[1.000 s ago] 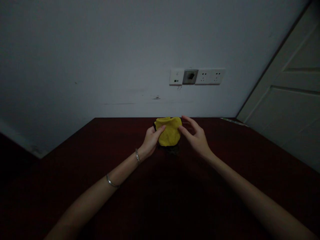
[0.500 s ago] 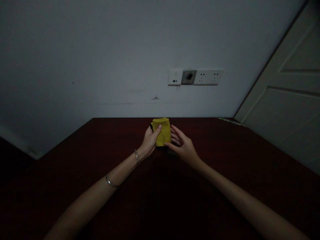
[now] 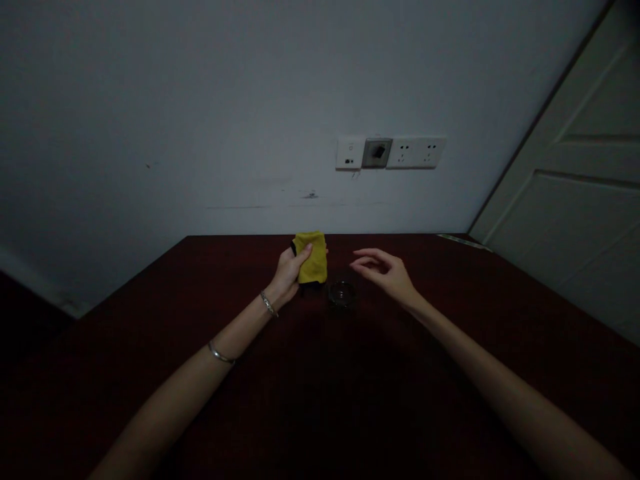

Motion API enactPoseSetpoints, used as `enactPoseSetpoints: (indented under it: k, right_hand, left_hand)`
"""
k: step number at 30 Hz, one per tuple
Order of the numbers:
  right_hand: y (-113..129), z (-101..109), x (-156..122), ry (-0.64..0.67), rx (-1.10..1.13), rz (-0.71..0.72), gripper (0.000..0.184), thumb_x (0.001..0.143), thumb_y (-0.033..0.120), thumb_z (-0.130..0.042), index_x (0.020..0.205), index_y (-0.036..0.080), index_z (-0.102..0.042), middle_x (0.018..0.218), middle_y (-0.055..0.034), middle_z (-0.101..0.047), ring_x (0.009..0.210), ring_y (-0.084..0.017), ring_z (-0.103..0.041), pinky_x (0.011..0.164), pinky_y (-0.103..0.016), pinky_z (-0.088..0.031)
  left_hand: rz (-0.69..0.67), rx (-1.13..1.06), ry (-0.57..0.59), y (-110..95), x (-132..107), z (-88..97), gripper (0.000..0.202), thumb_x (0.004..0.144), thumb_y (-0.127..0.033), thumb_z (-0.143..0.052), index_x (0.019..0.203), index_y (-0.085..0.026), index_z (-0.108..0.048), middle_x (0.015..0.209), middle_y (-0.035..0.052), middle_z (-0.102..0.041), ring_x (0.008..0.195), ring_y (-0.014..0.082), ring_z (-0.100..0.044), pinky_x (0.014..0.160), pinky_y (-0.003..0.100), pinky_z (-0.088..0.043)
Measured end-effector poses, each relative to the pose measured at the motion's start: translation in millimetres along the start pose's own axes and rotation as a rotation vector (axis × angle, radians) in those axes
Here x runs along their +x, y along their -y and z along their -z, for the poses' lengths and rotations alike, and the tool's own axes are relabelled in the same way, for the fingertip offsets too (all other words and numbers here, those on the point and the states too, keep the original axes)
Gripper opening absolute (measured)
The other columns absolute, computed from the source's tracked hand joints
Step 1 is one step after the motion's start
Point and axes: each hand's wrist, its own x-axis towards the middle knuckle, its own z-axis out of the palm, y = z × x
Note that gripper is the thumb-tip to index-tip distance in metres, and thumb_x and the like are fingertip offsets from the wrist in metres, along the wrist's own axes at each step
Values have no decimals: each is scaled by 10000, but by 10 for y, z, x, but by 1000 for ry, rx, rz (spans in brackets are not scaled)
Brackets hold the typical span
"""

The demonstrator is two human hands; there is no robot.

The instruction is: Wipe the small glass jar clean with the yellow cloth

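Note:
A folded yellow cloth (image 3: pixel 314 262) with a dark edge is in my left hand (image 3: pixel 289 272), the thumb pressed on its front and the other fingers mostly hidden behind it. On the dark red table, just below and right of the cloth, sits a small round glass dish (image 3: pixel 342 294), perhaps an ashtray; it is dim and hard to make out. To the right of the dish, my right hand (image 3: pixel 387 273) is raised with its fingers loosely curved and apart. Nothing shows between them, and it touches neither cloth nor dish.
The dark red tabletop (image 3: pixel 240 413) runs back to a pale wall (image 3: pixel 225 100). Socket plates (image 3: pixel 415 153) and a grey plate with a black part (image 3: pixel 377 153) are on the wall. A panelled door (image 3: pixel 585 193) stands at the right, near a thin strip (image 3: pixel 465 242) on the table.
My right hand has come away from the cloth and moved right. My left hand has carried the cloth a little left, so the glass dish now shows between the hands.

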Motion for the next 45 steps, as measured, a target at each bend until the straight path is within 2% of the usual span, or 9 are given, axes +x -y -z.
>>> enactPoseSetpoints:
  k: [2,4,6,9,13,17,27,35,45]
  right_hand:
    - [-137,147,16,153,-42,-17,498,664,353,-739,1129,218,-621,1212,-90,-624,1067,-249,-608,904,-435,-491]
    - [-288,211,2,280,-60,-46,704,611,326,-782,1265,266,-527,1385,-94,-486,1236,-262,-488,996,-466,-420]
    - [-424,194,-33,378,-49,-77,903,568,307,-814,1369,262,-401,1443,-128,-405,1316,-265,-394,1051,-484,-349]
    - [-569,96,-88,454,-39,-123,1026,533,314,-833,1413,226,-313,1416,-165,-431,1297,-258,-423,1074,-484,-311]
    - [-669,14,-125,439,-105,-90,977,503,330,-846,1359,204,-393,1348,-150,-511,1254,-262,-474,1066,-457,-336]
    - [-699,7,-146,412,-183,-51,867,510,348,-841,1280,184,-476,1278,-136,-568,1177,-263,-540,1027,-436,-387]
    - [-669,-23,-225,398,-275,-34,788,562,410,-802,1242,167,-488,1137,-118,-645,1041,-250,-610,939,-418,-443]
    - [-652,-37,-276,373,-323,-7,776,588,434,-781,1248,155,-483,1148,-130,-641,1043,-251,-610,932,-407,-445]
    - [-767,-37,-279,335,-373,-3,782,569,443,-785,1242,176,-489,1105,-106,-660,1006,-253,-627,897,-401,-468]
  left_hand:
    - [-45,131,-41,25,61,112,400,680,-341,-748,991,-113,-642,936,108,-707,779,213,-667,755,352,-529]
    - [-99,273,-37,69,119,207,400,639,-345,-767,955,-122,-659,938,91,-707,798,217,-660,782,365,-519]
    - [-172,426,16,115,159,269,360,639,-327,-756,929,-131,-675,950,84,-708,849,230,-651,832,385,-500]
    - [-273,640,95,160,168,303,269,695,-288,-701,924,-146,-687,954,85,-708,911,244,-638,883,405,-472]
    - [-391,893,192,189,128,306,238,745,-180,-617,975,-170,-678,1022,88,-683,962,230,-614,911,408,-450]
    - [-502,1083,328,244,120,298,334,712,-53,-530,985,-184,-670,1037,77,-648,990,213,-573,925,414,-436]
    - [-580,1370,642,309,180,181,432,721,-27,-440,1083,-179,-620,1103,99,-609,1070,243,-505,945,433,-396]
    - [-431,1411,810,197,144,147,343,783,-59,-446,1059,-176,-612,1101,81,-597,993,199,-577,904,347,-428]
    - [-327,1547,873,83,69,60,249,855,-127,-442,1028,-149,-620,991,70,-577,923,176,-559,871,303,-436]
